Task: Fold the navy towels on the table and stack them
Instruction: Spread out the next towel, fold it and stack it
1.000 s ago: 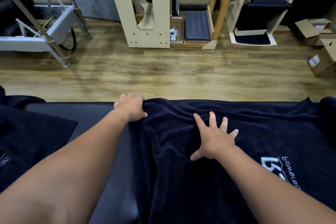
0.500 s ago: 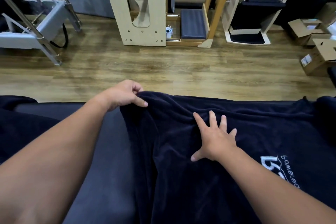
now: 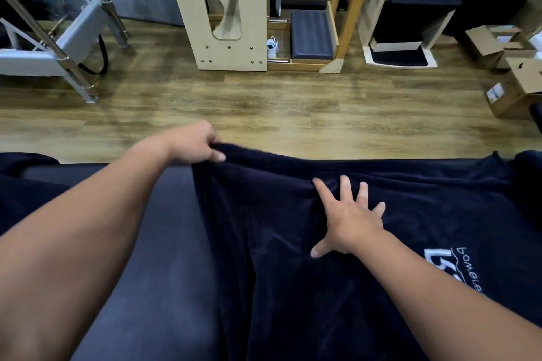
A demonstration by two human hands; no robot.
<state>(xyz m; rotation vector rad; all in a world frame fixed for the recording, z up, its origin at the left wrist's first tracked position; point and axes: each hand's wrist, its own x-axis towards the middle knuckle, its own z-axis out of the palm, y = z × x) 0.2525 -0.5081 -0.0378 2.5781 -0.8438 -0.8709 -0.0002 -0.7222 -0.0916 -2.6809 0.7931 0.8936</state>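
Observation:
A large navy towel [image 3: 425, 208] with white lettering lies spread over the right half of the dark padded table [image 3: 164, 258]. My left hand [image 3: 195, 142] pinches the towel's far left corner and holds it raised a little above the table's far edge. My right hand [image 3: 349, 218] rests flat on the middle of the towel, fingers spread, pressing the cloth down. A second navy towel [image 3: 20, 190] lies at the left end of the table, partly out of frame.
Beyond the table's far edge is a wooden floor [image 3: 264, 102]. A grey metal exercise frame [image 3: 58, 47] stands far left, a pale wooden unit [image 3: 223, 9] in the middle, a white shelf [image 3: 410, 9] beside it, and cardboard boxes [image 3: 510, 73] at far right.
My left hand has lifted the towel's far left corner off the table and carried it slightly back and up. My right hand has stayed pressed on the towel.

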